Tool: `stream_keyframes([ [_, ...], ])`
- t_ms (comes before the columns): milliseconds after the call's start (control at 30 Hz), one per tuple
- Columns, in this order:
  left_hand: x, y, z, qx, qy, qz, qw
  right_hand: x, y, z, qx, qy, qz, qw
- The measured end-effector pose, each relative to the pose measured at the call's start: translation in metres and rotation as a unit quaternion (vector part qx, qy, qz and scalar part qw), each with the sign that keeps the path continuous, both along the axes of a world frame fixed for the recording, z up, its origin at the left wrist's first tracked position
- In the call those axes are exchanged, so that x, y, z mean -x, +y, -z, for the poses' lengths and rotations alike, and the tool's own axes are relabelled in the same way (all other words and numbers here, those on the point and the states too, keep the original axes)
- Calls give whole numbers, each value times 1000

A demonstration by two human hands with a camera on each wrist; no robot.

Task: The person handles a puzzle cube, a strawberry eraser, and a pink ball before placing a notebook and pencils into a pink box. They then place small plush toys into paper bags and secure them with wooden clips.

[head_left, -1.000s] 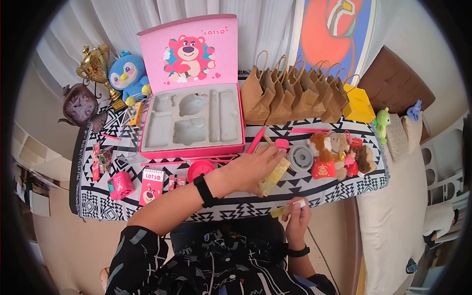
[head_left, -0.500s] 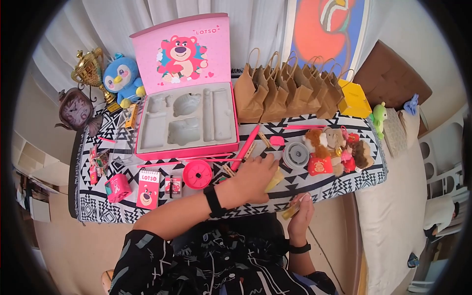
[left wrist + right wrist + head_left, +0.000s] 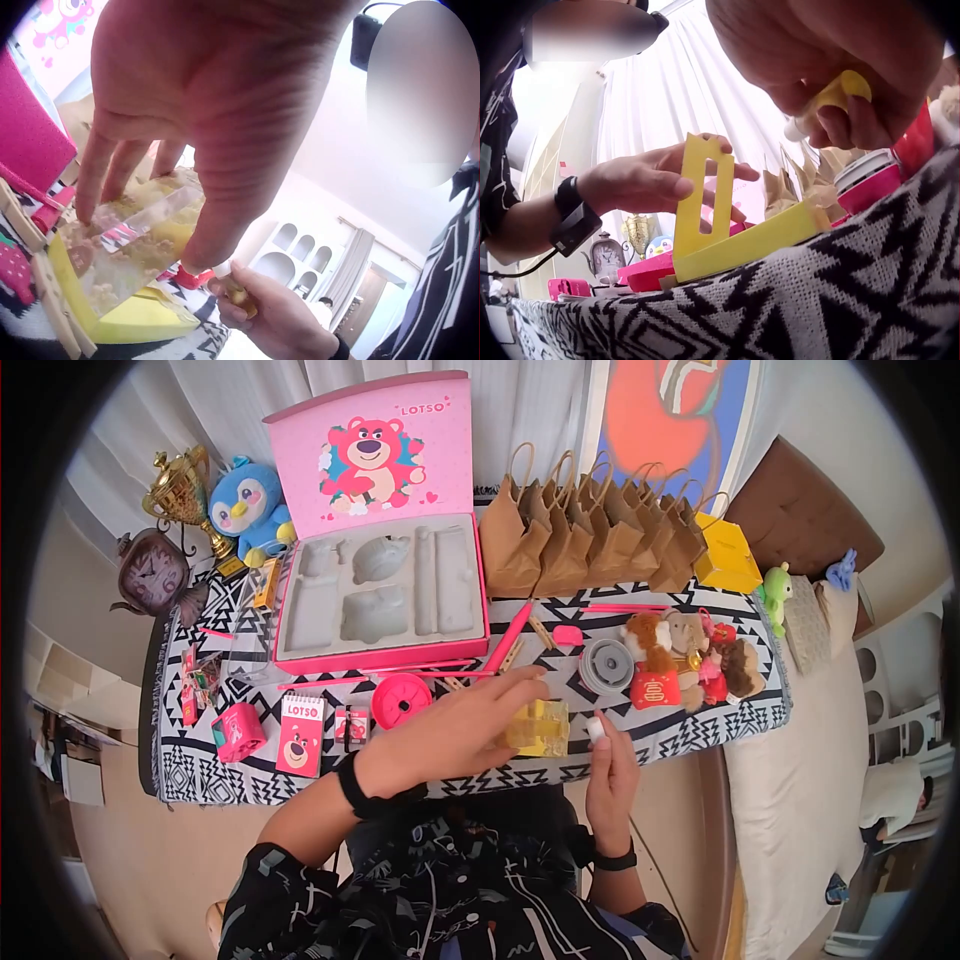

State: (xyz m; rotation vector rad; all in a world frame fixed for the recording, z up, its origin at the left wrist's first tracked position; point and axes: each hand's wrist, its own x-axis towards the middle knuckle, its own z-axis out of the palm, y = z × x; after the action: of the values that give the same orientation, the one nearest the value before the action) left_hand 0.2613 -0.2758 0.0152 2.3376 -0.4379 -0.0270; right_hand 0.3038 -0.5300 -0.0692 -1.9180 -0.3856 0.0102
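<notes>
Tablecloth (image 3: 215, 780) in a black-and-white geometric weave is covering the table. On its left half, an open Lotso gift box (image 3: 385, 653) is lying with its pink printed lid standing up on the far side. To the right, along the far edge, brown kraft-paper bags (image 3: 590, 545) are standing in a row, and nearer, at the right, plush toys (image 3: 690, 660) are sitting in a cluster. At the near middle, the person's left hand (image 3: 465, 722) is gripping a yellow windowed box (image 3: 540, 728), its fingers spreading apart on one side and its thumb pressing on the other. That box is resting on the cloth, its windowed panel tilting upward. Just right of it, at the near edge, the right hand (image 3: 610, 765) is hovering, its fingers clamping on a small yellow vial (image 3: 851, 84), whose white cap (image 3: 597, 727) is facing left.
</notes>
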Motion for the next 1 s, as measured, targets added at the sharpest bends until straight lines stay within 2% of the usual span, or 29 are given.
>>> stream_keyframes([
  [67, 9, 11, 4, 20, -7, -10, 1000, -2, 9, -9, 13, -125, -4, 992],
  [100, 13, 14, 6, 39, -16, -18, 999, -4, 11, -12, 14, -125, -8, 992],
  [167, 21, 21, 9, 72, -8, -24, 997, -7, 13, -18, 91, -178, -92, 975],
  [200, 24, 23, 11, 104, -1, -27, 994, -9, 17, -18, 92, -178, -97, 975],
  [267, 29, 25, 13, 106, 3, -38, 994, -11, 25, -15, 132, -207, -157, 957],
  [400, 33, 28, 14, 105, 12, -61, 992, -10, 38, -8, 102, -228, -180, 951],
  [600, 31, 29, 17, 118, -18, -56, 991, -1, 32, -2, 71, -195, -144, 968],
  [667, 31, 28, 15, 121, -4, -59, 991, 4, 28, 2, 75, -190, -83, 975],
  [767, 30, 27, 16, 116, 2, -59, 992, 13, 25, 2, 91, -155, -55, 982],
  [900, 29, 24, 12, 117, 12, -58, 991, 9, 21, 15, 99, -185, -101, 972],
  [967, 29, 23, 12, 108, 4, -58, 992, 8, 22, 9, 186, -249, -137, 941],
  [1000, 29, 22, 12, 100, -5, -58, 993, 9, 23, 9, 185, -249, -138, 941],
])
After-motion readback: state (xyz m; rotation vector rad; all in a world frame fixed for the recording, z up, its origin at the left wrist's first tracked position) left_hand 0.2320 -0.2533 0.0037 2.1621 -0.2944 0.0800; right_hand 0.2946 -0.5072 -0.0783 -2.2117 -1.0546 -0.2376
